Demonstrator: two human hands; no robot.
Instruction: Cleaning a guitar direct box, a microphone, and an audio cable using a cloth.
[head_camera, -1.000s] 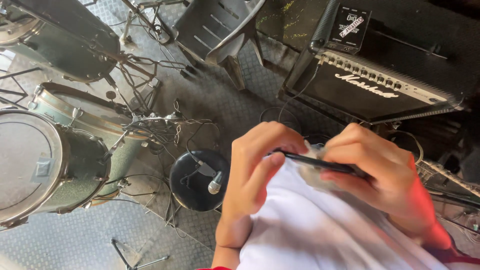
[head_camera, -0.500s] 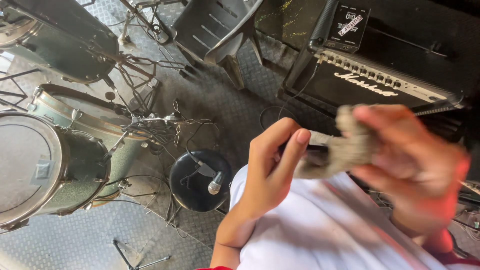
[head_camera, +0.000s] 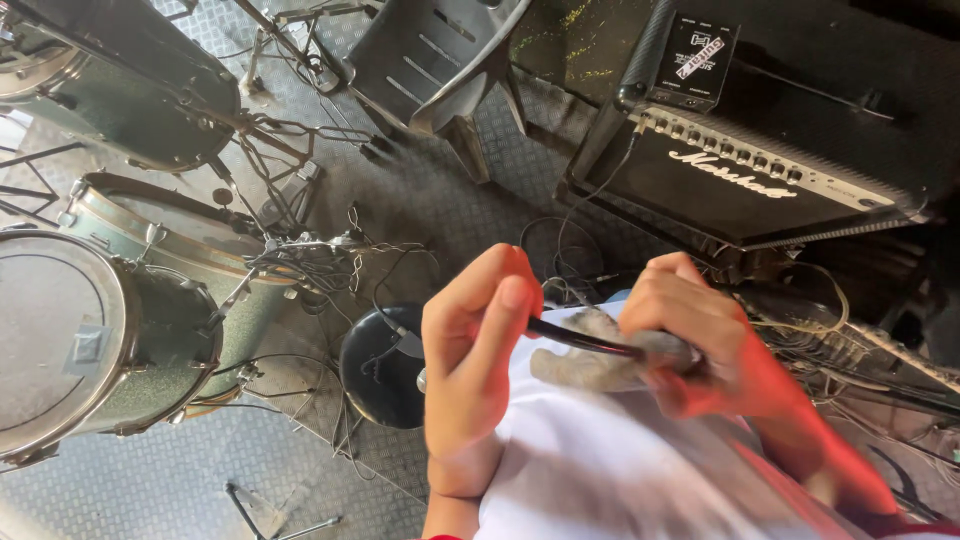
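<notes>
Head view, looking down over the person's lap. The left hand (head_camera: 478, 345) is curled shut around the near end of a thin black cable or rod (head_camera: 585, 342), thumb and forefinger pinching it so that it runs rightward across the lap. The right hand (head_camera: 715, 345) is closed around a crumpled grey cloth (head_camera: 590, 362) wrapped about the same black length, fingers folded over the top; the hand is slightly blurred, so the exact grip under the cloth cannot be told. The two hands sit near each other, with a short bare stretch of the black length showing between them.

Judged from this arrangement, wiping is under way: the cloth sits partway along the visible length, close to the left hand. How much has been cleaned and how much remains cannot be read, since the far end is hidden behind the right hand.

Both hands rest above the white garment (head_camera: 620, 470) covering the person's lap. Just below and left of the left hand stands a round black stool seat (head_camera: 375, 365) with a small silvery object on it. Beyond it, tangled dark cables (head_camera: 330, 260) lie on the grey diamond-plate floor (head_camera: 150, 480). At far left are sparkle-green drums (head_camera: 110, 340) on metal stands. At top centre is a dark plastic chair (head_camera: 430, 60); at upper right, a black guitar amplifier (head_camera: 760, 170) with a row of knobs and a small black box on top.
</notes>
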